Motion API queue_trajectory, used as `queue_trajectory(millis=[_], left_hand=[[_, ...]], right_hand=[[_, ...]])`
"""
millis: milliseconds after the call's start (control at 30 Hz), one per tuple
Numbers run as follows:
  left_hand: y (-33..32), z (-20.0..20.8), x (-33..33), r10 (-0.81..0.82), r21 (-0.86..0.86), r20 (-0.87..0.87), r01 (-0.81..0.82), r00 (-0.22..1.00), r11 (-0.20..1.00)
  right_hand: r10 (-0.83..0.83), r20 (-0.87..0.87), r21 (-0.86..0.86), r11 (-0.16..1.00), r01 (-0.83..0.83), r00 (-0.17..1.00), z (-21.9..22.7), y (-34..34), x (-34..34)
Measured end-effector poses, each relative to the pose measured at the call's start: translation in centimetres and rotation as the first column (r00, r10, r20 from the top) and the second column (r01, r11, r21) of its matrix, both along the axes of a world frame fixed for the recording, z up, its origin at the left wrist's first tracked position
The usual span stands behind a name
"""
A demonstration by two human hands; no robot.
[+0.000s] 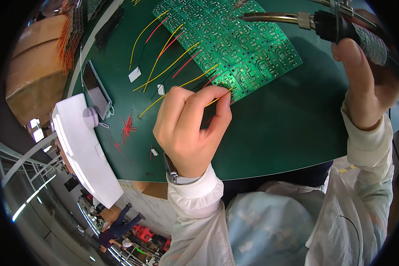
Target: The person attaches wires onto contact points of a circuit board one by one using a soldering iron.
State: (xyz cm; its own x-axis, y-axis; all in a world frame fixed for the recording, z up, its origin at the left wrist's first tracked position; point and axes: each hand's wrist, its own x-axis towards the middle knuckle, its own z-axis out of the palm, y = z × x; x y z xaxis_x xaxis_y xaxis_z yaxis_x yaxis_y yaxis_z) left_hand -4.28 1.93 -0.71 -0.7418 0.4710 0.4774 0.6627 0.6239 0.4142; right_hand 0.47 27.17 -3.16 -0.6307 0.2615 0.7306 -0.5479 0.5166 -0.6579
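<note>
Closest to the camera, the right hand (pixel 369 88) is raised to the right of the green circuit panel (pixel 261 57), fingers apparently curled about the black grip of a tool with a metal tube (pixel 275 17), though most of them are hidden; the tube reaches left over the panel, and a 2nd metal tip (pixel 240 4) shows above it; the left hand (pixel 186 124), at the panel's lower corner, pinches a yellow wire (pixel 213 102) between thumb and forefinger, which hide where its end meets the board; if the tool is hot, as its form suggests, lowering it carelessly could burn those fingertips or scorch the insulation; a wobble in the pinch could shift the wire off its pad; the trailing wires (pixel 195 46) along the panel's left edge lie close to the left hand, so a sweep of the wrist could snag and strain them; red scraps (pixel 128 128), lower left of the panel, could stray onto it if brushed; as for containers, what looks like a brown carton (pixel 40 80) stands far left of the panel, contents not visible; a white box-like block (pixel 86 146), nearer the panel on that side, shows no opening, so whether it holds anything I cannot tell.
</note>
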Motion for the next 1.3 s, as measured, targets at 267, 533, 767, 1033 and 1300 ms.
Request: queue_trajectory(millis=[267, 533, 767, 1033, 1300], left_hand=[[0.7, 0.1, -0.1, -0.067, 0.038, 0.040, 0.066, 0.997, 0.997], [-0.3, -0.5, -0.2, -0.074, 0.084, 0.145, 0.062, 0.987, 0.995], [0.0, -0.7, -0.3, -0.099, 0.091, 0.129, 0.088, 0.987, 0.992], [-0.1, -0.6, -0.2, -0.091, 0.088, 0.129, 0.080, 0.987, 0.993], [0.0, -0.6, -0.2, -0.087, 0.092, 0.132, 0.075, 0.987, 0.993]], right_hand=[[0.062, 0.387, -0.245, 0.969, 0.038, 0.920, -5.7, 6.6, 10.0], [0.330, 0.183, -0.075, 0.944, -0.322, 0.926, 0.8, -0.7, 1.5], [0.347, 0.197, -0.062, 0.938, -0.341, 0.917, 0.9, -0.5, 1.6], [0.383, 0.201, -0.058, 0.924, -0.379, 0.902, 0.9, -0.6, 1.4], [0.412, 0.212, -0.050, 0.910, -0.411, 0.886, 0.8, -0.6, 1.4]])
